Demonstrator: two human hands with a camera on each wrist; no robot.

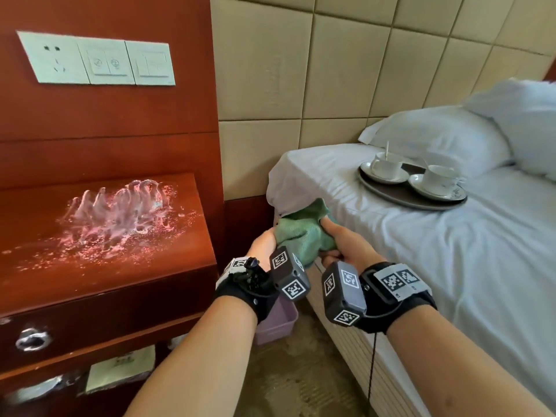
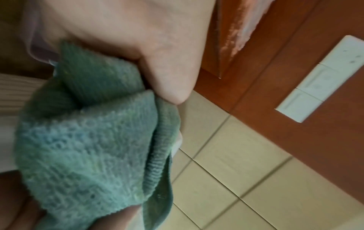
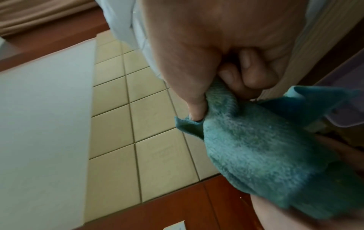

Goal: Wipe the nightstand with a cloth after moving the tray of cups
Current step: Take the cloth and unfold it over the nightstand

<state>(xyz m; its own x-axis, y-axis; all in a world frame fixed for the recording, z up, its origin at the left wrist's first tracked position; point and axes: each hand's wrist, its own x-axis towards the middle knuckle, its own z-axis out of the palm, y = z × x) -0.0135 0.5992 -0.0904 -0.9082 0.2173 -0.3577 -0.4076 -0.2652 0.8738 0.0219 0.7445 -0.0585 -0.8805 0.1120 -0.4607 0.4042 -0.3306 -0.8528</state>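
One green cloth [image 1: 304, 233] is being held bunched in the air between the nightstand [image 1: 105, 236] and the bed [image 1: 451, 251], gripped from both sides by two hands. The left hand [image 1: 264, 245] is being closed on its left edge, and the right hand [image 1: 343, 245] is being closed on its right edge, thumb pressed on top. One tray [image 1: 412, 197] is being carried by the bed's white sheet, well apart from the nightstand, and two cups [image 1: 386, 165] are being borne on it, each on its own saucer, two saucers in all; a spoon is being shown upright in the farther cup. The nightstand top is being covered by one patch of white foamy smear. Two pillows [image 1: 445, 136] are being seen at the head of the bed, and three white wall plates [image 1: 96, 60] on the wood panel above the nightstand.

The tray and cups are being shown by the head view only. In the left wrist view the cloth's [image 2: 88, 147] waffle weave and the pinching left thumb [image 2: 167, 77] are being shown close, with the smeared nightstand edge behind. In the right wrist view the curled fingers [image 3: 254, 71] of the right hand are being shown tucked against the cloth [image 3: 265, 155], and a lilac bin's rim [image 3: 350, 112] is being shown beside it
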